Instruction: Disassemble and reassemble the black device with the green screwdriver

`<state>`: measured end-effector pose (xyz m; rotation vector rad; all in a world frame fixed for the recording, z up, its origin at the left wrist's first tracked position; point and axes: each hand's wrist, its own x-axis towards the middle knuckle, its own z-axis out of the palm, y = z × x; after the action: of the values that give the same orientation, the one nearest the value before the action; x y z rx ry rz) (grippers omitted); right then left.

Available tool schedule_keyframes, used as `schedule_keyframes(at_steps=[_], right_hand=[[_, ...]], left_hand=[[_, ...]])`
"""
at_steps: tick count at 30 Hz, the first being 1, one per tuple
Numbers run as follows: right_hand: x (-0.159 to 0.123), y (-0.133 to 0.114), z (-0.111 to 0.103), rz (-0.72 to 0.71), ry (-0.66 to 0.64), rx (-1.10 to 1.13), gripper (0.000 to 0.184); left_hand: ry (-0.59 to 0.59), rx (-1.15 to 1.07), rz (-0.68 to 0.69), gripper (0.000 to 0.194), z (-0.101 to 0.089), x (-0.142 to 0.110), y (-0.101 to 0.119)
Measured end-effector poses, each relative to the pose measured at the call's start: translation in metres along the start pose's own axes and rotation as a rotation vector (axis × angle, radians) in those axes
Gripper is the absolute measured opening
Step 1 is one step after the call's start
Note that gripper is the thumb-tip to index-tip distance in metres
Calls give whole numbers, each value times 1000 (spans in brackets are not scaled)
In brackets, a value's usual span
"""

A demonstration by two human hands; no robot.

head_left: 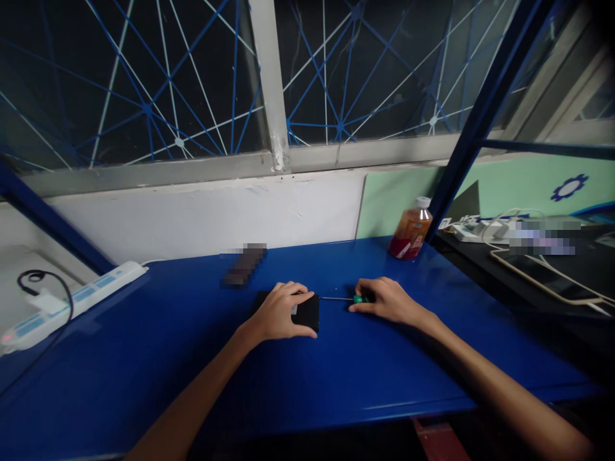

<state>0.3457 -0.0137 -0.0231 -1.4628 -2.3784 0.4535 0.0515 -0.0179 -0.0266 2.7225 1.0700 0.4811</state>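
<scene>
On the blue table point(365, 371) lies a flat black rectangular device point(310, 312), with a small pale label partly showing. My left hand point(283, 310) grips it from above, the thumb at its near edge and the fingers over its far side, covering much of it. Just right of the device, my right hand point(387, 299) is closed around the green handle of a screwdriver point(339, 298). The thin metal shaft points left, its tip at or very near the device's right edge; whether they touch, I cannot tell.
A blurred-out dark object point(244, 265) lies behind my left hand. A drink bottle point(412, 229) with a white cap stands at the back right. Along the left runs a white power strip point(86, 301) with a black cable. A phone point(548, 275) and cables lie on the dark surface at right.
</scene>
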Motion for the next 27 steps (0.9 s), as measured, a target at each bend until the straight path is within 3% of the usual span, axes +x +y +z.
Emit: schedule_keyframes(at_steps=[5, 12, 20, 27], right_hand=[[-1, -7, -2, -10, -35, 137, 53], [-2, -8, 2, 18, -215, 269, 58], [-2, -4, -2, -35, -51, 1, 48], [-4, -7, 0, -71, -31, -43, 44]], left_hand=[[22, -33, 2, 82, 3, -1, -1], [68, -57, 36, 80, 5, -1, 1], [81, -45, 53, 80, 6, -2, 0], [62, -45, 37, 79, 3, -1, 1]])
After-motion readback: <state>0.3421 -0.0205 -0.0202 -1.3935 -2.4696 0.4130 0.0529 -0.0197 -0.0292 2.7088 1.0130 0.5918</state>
